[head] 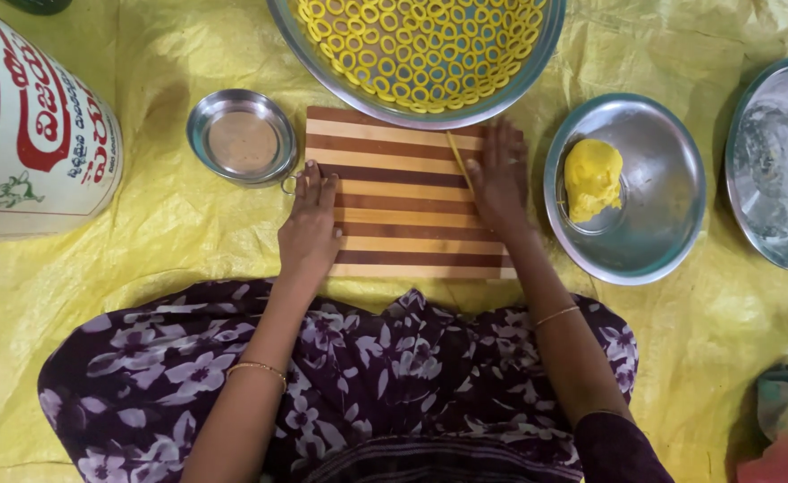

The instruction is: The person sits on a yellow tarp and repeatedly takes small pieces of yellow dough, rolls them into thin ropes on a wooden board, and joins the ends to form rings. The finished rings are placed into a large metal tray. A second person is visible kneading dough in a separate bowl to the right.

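— While the right hand (499, 174) lies flat at the centre of the frame, what is under it?
— A thin yellow dough strand (457, 161) on the striped board (394, 210); its grip is open, fingers spread, palm pressing the strand, closed on nothing; the left hand (309, 224) rests flat and open on the board's left edge, holding nothing.
— Where is the rest of the dough?
— A dough lump (591, 178) sits in the steel plate (626, 188) at centre right; finished rings (421, 40) fill the big bowl (537, 63) at top centre; a small bowl (242, 136) lies left of the board.
— What might go wrong?
— I'd judge the strand could snap or flatten under uneven pressure; the board may slide on the yellow sheet (170, 241).
— Anything unclear?
— The palm hides most of the strand; the big bowl, the white sack (27, 125) at upper left and the tray (778, 161) at right are cut off; the small bowl's contents are hard to make out.
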